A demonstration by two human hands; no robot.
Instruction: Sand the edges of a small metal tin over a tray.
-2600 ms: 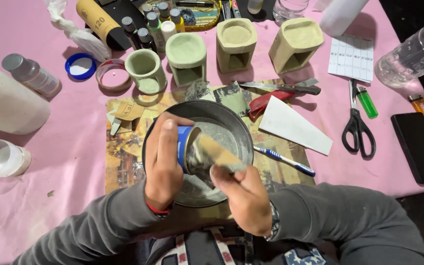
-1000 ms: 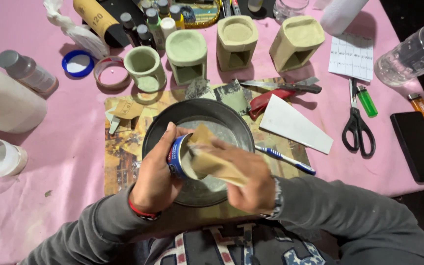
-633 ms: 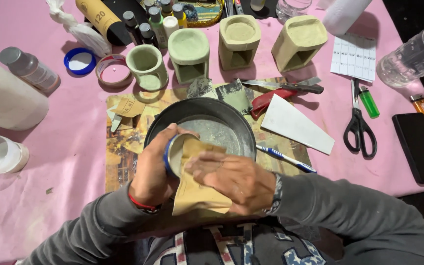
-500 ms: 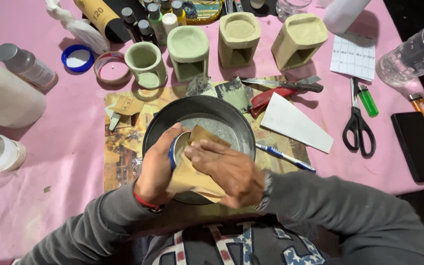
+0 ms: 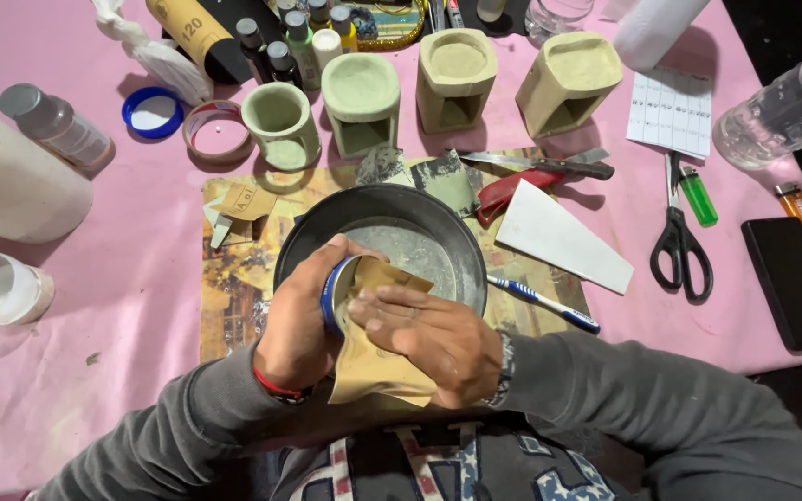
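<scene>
My left hand (image 5: pixel 301 315) grips a small round piece with a blue rim (image 5: pixel 331 295), held on its side over a dark metal bowl (image 5: pixel 317 232). My right hand (image 5: pixel 433 339) presses a tan sheet of sandpaper (image 5: pixel 373 366) against the open face of that piece. The sandpaper covers most of it, so only the blue rim shows. The bowl sits on a printed mat (image 5: pixel 234 288) on the pink tablecloth (image 5: pixel 122 353) and has pale dust in its bottom.
Behind the bowl stand several pale green and beige cast pots (image 5: pixel 361 97), small paint bottles (image 5: pixel 290 42), a tape roll (image 5: pixel 215 130) and a knife (image 5: pixel 540 165). A toothbrush (image 5: pixel 545 303), white card (image 5: pixel 563 237), scissors (image 5: pixel 681 241), lighters and a phone (image 5: pixel 793 283) lie right. White containers (image 5: pixel 11 181) stand left.
My right hand has slid the sandpaper back and forth across the blue-rimmed piece, ending lower and flatter over it. My left hand has stayed on the piece over the bowl.
</scene>
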